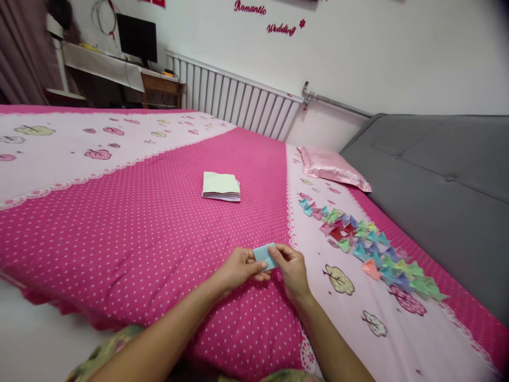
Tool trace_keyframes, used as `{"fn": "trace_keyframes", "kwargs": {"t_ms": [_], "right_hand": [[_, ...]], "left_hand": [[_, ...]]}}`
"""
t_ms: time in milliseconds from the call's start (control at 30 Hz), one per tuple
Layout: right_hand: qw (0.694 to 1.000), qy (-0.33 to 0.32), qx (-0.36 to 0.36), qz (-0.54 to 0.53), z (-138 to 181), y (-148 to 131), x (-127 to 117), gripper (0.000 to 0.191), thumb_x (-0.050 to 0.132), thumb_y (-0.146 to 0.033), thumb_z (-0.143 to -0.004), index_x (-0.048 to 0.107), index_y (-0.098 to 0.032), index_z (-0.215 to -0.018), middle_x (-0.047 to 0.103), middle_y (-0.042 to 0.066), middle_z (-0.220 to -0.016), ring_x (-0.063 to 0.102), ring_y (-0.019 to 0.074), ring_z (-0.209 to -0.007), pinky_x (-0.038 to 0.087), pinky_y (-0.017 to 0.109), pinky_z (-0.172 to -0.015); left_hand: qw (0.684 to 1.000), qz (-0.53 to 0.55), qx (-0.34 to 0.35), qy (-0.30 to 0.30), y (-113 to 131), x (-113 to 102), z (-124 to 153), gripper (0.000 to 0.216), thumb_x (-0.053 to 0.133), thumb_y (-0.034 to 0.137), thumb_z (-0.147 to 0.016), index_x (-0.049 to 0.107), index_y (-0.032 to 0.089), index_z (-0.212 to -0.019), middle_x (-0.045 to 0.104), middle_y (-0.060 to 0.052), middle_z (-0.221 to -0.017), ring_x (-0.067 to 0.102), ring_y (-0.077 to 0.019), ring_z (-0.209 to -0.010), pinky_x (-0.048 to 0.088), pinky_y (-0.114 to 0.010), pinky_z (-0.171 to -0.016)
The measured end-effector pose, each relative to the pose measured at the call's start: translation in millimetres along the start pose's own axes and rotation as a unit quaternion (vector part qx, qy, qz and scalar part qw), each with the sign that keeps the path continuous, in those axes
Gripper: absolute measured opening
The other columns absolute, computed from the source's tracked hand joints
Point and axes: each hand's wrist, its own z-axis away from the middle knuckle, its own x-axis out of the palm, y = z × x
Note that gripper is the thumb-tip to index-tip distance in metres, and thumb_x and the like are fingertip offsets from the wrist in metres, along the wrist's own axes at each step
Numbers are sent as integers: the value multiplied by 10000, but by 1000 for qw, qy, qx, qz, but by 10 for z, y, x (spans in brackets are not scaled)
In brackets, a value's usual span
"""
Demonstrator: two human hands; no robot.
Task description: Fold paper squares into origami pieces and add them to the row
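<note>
A small folded piece of light blue paper (262, 257) is held between my two hands, above the near part of the bed. My left hand (240, 268) pinches its left side, with the thumb on top and fingers beneath. At its right edge my right hand (292, 268) grips it, thumb pressed on the front. Farther off on the pink dotted bedspread lies a stack of square paper sheets (221, 183), pale green on top. To the right stand rows of several small folded paper boats (371, 270) in many colours.
The bed (151, 223) has a pink and white patterned cover. A pink pillow (332, 165) rests against the grey headboard (437, 175). Beyond the bed are a white radiator (238, 95) and a desk (103, 63) with a monitor (137, 38).
</note>
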Motion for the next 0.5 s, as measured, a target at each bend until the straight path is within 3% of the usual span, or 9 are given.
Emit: {"fn": "trace_keyframes", "kwargs": {"t_ms": [300,500], "right_hand": [[999,36,-5,-16,-8,6,1,209,641,-344,-705,611,-141,-666,544,-16,-590,473,107,-546,402,226,-524],[999,39,0,-22,-20,13,-6,207,646,-351,-694,628,-151,-742,589,1,-673,515,124,-604,427,237,-568]], "left_hand": [[1000,-31,-6,-2,-19,18,-3,335,734,367,-563,621,67,-655,650,-87,-565,600,-128,-506,454,-235,-542],[999,-39,-3,-10,-39,18,2,347,703,402,-598,583,78,-634,657,-102,-594,606,-138,-493,462,-243,-511]]}}
